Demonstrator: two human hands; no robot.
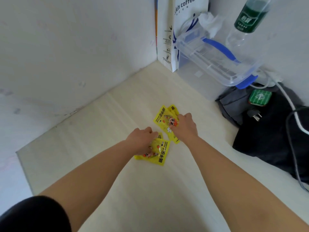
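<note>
Two sets of yellow hand-warmer packets lie on the cream mat [103, 148], in the open area in front of the person and well apart from the walls. The near set of packets [161, 153] sits under the left hand [142, 139]. Its fingers [150, 132] are bent down onto the top packet and appear to be grasping it, though the contact under the palm is hidden. The far set of packets [163, 118] sits just beyond and slightly to the right, under the right hand [185, 124], whose fingers [179, 118] are curled over the packets' right edge in a grasp. Each hand is therefore already on its own set, and neither needs to cross over. The key relation is between the two sets. The far set has its long axis running away from the person with a slight tilt, while the near set lies more crosswise. Their nearest corners are just beside each other, and whether they touch cannot be determined. If the sets are to be merged, the short path would likely be to draw the far set back toward the near one. If they are to be stowed, the clear box [217, 64] stands in the corner beyond the right hand, beside the paper bag [168, 30] and behind the dark bag [267, 131]. The right hand is nearer to it.
</note>
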